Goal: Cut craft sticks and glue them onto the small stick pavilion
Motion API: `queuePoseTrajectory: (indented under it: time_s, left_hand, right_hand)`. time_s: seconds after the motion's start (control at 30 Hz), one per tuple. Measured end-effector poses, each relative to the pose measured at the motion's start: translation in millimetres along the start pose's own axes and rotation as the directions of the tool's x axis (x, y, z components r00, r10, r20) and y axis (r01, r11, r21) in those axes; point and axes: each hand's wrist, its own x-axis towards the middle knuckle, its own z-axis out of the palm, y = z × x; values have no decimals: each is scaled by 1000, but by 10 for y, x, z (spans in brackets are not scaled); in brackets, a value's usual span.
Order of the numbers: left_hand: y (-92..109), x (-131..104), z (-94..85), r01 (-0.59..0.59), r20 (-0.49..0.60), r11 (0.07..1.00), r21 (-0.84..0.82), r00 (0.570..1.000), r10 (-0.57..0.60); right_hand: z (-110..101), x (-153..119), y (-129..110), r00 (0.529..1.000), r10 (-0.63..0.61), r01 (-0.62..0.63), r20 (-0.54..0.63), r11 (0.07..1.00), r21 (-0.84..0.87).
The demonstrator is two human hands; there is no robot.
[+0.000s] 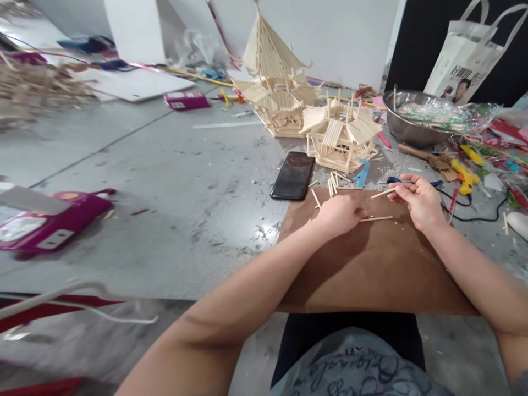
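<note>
A thin wooden stick (383, 193) is pinched between the thumb and fingers of my right hand (423, 202), pointing left over the brown board (371, 275). My left hand (340, 214) rests low over the board with its fingers curled in; what they hold, if anything, is hidden. Another wooden stick (377, 219) reaches out to the right from beside those fingertips; I cannot tell whether they grip it. Short cut sticks (332, 184) lie loose just behind my left hand. A tool with dark blue handles (435, 183) shows partly behind my right hand.
Behind the board stand a low stick pavilion (336, 140) and a taller stick tower (280, 82). A black phone (292, 176) lies left of them. To the right are a steel bowl (406, 124), a yellow glue gun (465, 177) and its cable. A purple box (58, 220) sits far left.
</note>
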Motion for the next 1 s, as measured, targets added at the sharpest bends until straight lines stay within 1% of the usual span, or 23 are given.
queuePoseTrajectory:
  time_s: [0.1,0.2,0.27,0.37,0.5,0.57,0.63,0.73,0.8,0.9,0.97,1.0]
  left_hand:
    - [58,3,-102,-21,-54,978,-209,998,10]
    - [85,21,-204,-5,-21,888,-459,1000,-6]
    - [78,41,-240,1,2,838,-546,1000,0]
    - [44,89,-253,6,-20,823,-568,1000,-22]
    - [3,159,-272,70,-71,832,-550,989,-130]
    - [5,171,-310,72,-67,826,-559,989,-131]
    - [25,164,-361,49,-56,798,-601,993,-103]
    - [54,153,-421,28,-33,717,-696,997,-72]
    - [43,181,-427,29,-40,664,-747,995,-90]
    - [-29,306,-387,40,-92,572,-819,975,-201]
    - [-89,424,-350,59,-106,496,-867,949,-298]
    - [-115,483,-333,68,-101,452,-890,935,-341]
  right_hand:
    - [69,67,-139,992,67,-62,103,997,-50]
    - [165,146,-243,985,80,-65,153,993,-104]
    - [236,203,-263,984,77,-59,161,992,-114]
    - [343,295,-248,980,83,-68,178,993,-93]
    - [477,423,-235,972,110,-99,208,993,-65]
    - [536,481,-241,968,116,-106,221,993,-55]
    - [587,531,-249,968,99,-93,229,995,-37]
    - [637,610,-243,970,50,-47,236,999,-19]
    - [642,677,-215,974,4,9,227,998,-56]
    - [601,791,-141,975,-120,154,185,970,-185]
    - [552,849,-96,964,-210,252,162,918,-305]
    - [527,867,-83,952,-260,304,164,872,-384]
